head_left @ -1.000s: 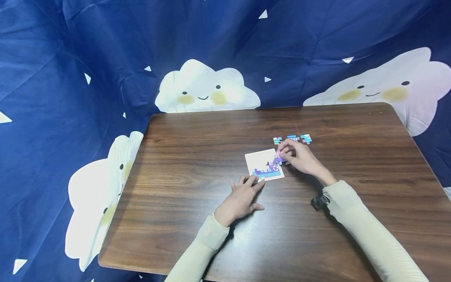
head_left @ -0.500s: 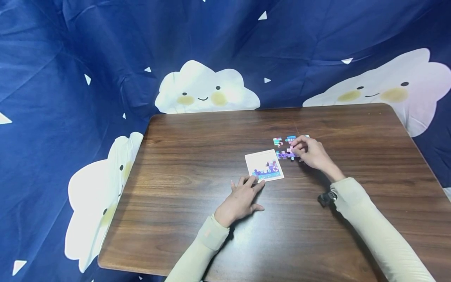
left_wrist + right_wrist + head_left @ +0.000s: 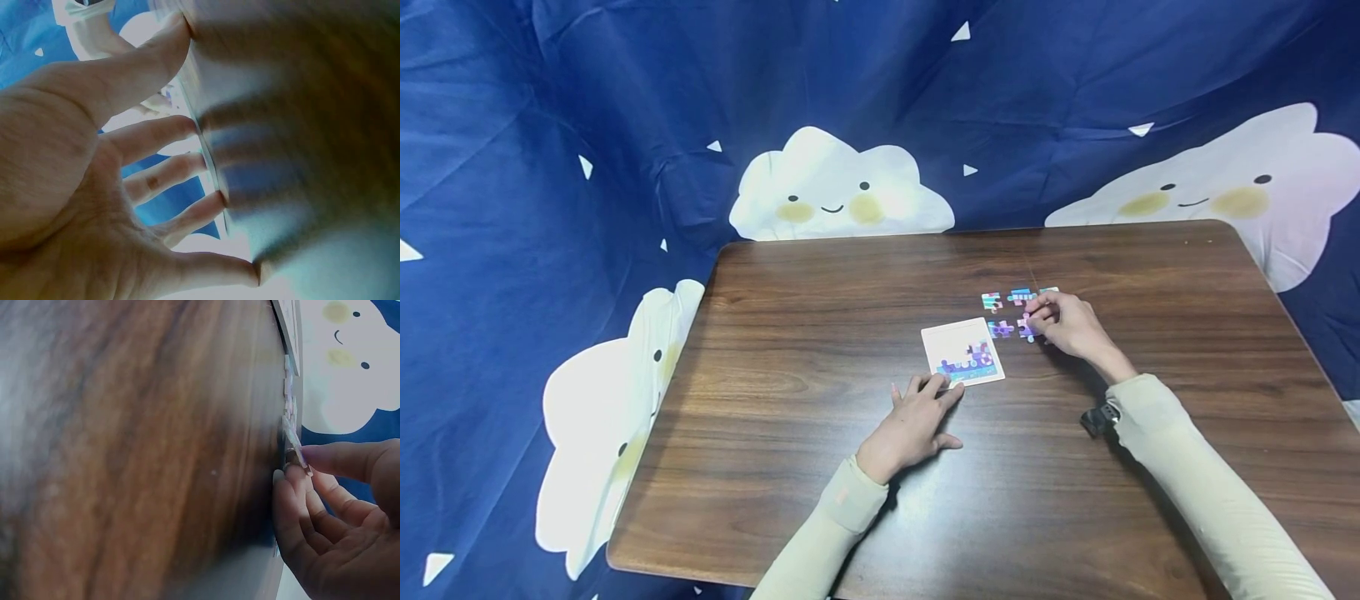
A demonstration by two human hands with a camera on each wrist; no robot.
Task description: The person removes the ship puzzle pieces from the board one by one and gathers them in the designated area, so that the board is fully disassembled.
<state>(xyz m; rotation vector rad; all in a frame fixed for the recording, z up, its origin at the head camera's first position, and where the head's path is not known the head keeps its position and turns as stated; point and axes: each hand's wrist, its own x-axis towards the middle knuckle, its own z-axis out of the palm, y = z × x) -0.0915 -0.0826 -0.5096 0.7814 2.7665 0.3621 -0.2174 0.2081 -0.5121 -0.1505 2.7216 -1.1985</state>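
Note:
A white puzzle tray (image 3: pixel 953 335) lies on the table, with a purple and blue picture assembled along its lower and right parts. My left hand (image 3: pixel 912 429) has its fingers spread, fingertips resting on the tray's near edge; the left wrist view shows the same hand (image 3: pixel 106 181) with straight fingers touching down. Right of the tray, my right hand (image 3: pixel 1066 325) pinches a pink-purple jigsaw piece (image 3: pixel 1026 328) between thumb and fingers. In the right wrist view this jigsaw piece (image 3: pixel 292 439) is tilted, one edge low at the tabletop. A purple jigsaw piece (image 3: pixel 1001 329) lies between it and the tray.
Behind the right hand lie a striped jigsaw piece (image 3: pixel 992 302), a blue one (image 3: pixel 1021 296) and another (image 3: pixel 1049 290) partly hidden by the fingers. The brown wooden table (image 3: pixel 775 375) meets a blue cloud-patterned curtain (image 3: pixel 850 75) at its back and left.
My right hand has moved right from the tray's edge to the loose pieces, and the pinched piece has shifted slightly right, apart from its purple neighbour. The left hand stays put.

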